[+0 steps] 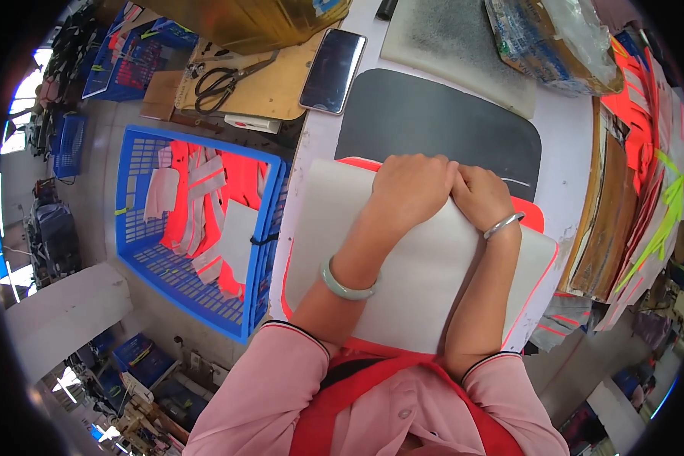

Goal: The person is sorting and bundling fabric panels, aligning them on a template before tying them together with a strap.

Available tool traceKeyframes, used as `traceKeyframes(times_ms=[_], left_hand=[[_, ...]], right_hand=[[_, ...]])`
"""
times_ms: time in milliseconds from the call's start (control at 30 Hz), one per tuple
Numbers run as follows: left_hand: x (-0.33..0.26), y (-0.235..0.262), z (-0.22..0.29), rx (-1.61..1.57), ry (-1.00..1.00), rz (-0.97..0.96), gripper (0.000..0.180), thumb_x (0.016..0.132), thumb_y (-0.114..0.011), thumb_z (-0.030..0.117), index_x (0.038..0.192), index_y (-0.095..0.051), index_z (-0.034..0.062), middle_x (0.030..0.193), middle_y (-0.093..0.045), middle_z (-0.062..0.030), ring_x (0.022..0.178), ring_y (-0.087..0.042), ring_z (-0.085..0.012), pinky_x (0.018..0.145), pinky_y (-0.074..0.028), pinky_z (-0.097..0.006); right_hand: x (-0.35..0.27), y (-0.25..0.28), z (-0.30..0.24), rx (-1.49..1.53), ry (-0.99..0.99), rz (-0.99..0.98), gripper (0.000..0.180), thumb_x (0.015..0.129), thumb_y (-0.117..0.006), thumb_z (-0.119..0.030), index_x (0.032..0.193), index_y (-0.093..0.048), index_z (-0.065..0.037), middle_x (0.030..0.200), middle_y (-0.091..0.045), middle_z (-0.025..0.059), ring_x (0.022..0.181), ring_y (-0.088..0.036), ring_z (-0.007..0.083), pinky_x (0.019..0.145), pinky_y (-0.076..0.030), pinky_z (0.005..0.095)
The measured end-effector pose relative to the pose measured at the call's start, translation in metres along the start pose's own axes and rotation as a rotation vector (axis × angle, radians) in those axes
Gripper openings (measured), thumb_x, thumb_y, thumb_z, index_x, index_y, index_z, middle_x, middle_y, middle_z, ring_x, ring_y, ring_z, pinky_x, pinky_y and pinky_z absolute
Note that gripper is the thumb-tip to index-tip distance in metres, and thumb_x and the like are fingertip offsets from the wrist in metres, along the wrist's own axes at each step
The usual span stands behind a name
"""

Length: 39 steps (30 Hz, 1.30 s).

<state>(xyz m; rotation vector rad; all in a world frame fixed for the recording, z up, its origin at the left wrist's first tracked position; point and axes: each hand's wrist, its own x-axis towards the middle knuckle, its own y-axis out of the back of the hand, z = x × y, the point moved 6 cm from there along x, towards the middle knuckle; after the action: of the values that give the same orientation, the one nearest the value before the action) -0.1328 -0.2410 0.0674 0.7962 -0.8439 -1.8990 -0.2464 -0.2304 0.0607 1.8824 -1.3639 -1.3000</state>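
Observation:
A large light grey sheet (410, 304) with bright red-orange edges lies on the white table in front of me. My left hand (414, 186), knuckles up, is closed at the sheet's far edge. Beside it, with the thumb side touching it, my right hand (485, 196) is curled over the same edge. Both sets of fingertips are hidden. Red-orange material (528, 215) shows past the sheet's far edge on either side of my hands. A dark grey rounded mat (433, 114) extends beyond them and partly under the sheet.
At the left stands a blue crate (182, 273) of red and grey pieces. A phone (332, 72) lies at the table's left edge, near black scissors (224, 85) on a board. A taped package (547, 38) sits far right; stacked red and grey strips (646, 137) hang beyond the right edge.

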Motion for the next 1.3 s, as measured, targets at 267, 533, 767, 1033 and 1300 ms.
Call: traceKeyframes(times_ms=[267,533,767,1033,1300], left_hand=[[-0.001,0.005,0.001,-0.132,-0.027,0.029,0.033,0.09,-0.042,0.022,0.11,-0.064,0.0073,0.087,-0.067,-0.0173,0.082,-0.064,-0.0347,0.075,-0.049,-0.044],[-0.002,0.006,0.005,-0.133,-0.036,0.047,0.033,0.091,-0.042,0.022,0.112,-0.063,0.0076,0.096,-0.067,-0.0154,0.088,-0.063,-0.0333,0.08,-0.048,-0.042],[-0.001,0.012,0.008,-0.132,-0.018,0.076,0.034,0.093,-0.044,0.025,0.114,-0.063,0.0066,0.1,-0.066,-0.0152,0.093,-0.062,-0.0342,0.083,-0.048,-0.04],[-0.001,0.009,0.015,-0.137,-0.048,0.098,0.031,0.093,-0.046,0.023,0.111,-0.063,0.0049,0.1,-0.066,-0.0157,0.092,-0.062,-0.0345,0.081,-0.049,-0.039],[-0.001,0.007,0.008,-0.147,-0.035,0.113,0.031,0.093,-0.047,0.025,0.11,-0.064,0.0051,0.099,-0.066,-0.0156,0.091,-0.062,-0.0342,0.08,-0.049,-0.039]], right_hand=[[0.0,-0.003,0.003,0.043,0.009,0.03,0.036,0.088,-0.041,-0.03,0.083,-0.067,-0.006,0.077,-0.065,0.0178,0.077,-0.061,0.0386,0.07,-0.047,0.0455],[0.0,-0.003,0.005,0.059,0.008,0.049,0.033,0.087,-0.041,-0.029,0.087,-0.066,-0.007,0.082,-0.066,0.0178,0.08,-0.061,0.0385,0.073,-0.048,0.0463],[0.001,0.0,0.001,0.058,-0.012,-0.003,0.035,0.088,-0.037,-0.025,0.09,-0.066,-0.005,0.086,-0.066,0.0183,0.083,-0.062,0.038,0.077,-0.047,0.0452],[-0.001,-0.002,0.008,0.079,0.0,-0.006,0.035,0.089,-0.037,-0.024,0.09,-0.067,-0.006,0.086,-0.067,0.0177,0.082,-0.063,0.0361,0.077,-0.048,0.045],[0.002,-0.004,0.005,0.074,0.016,-0.014,0.035,0.09,-0.037,-0.026,0.091,-0.067,-0.007,0.087,-0.067,0.0185,0.084,-0.063,0.0361,0.077,-0.048,0.0452]])
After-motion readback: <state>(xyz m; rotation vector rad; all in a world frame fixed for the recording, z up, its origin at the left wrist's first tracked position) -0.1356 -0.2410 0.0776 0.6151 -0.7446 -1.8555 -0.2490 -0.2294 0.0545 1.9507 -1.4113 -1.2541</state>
